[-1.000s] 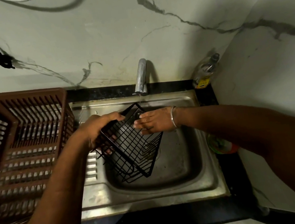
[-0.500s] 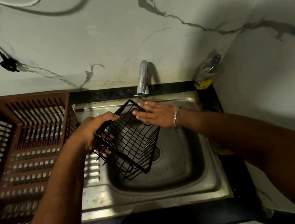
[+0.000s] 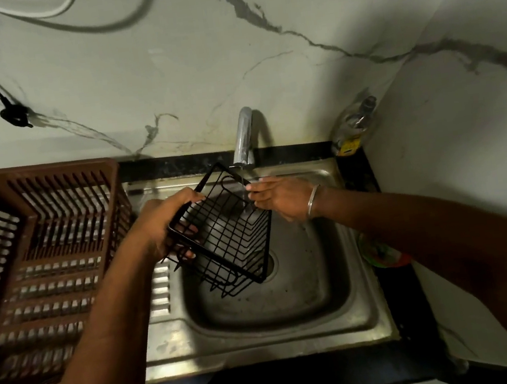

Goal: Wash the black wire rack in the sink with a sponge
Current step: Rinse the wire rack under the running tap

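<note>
Leftmost, a brown slatted basket (image 3: 45, 249) stands beside the steel sink (image 3: 263, 334). Over the basin the black wire rack (image 3: 229, 242) is held tilted on one corner, its upper corner just under the tap (image 3: 243, 135), whose thin stream of water falls onto it. The left hand (image 3: 163, 222) grips the rack's left rim, fingers curled round the wire. The right hand (image 3: 282, 199) touches the upper right edge with fairly straight fingers, in the water. A metal bangle (image 3: 313, 200) circles that wrist.
</note>
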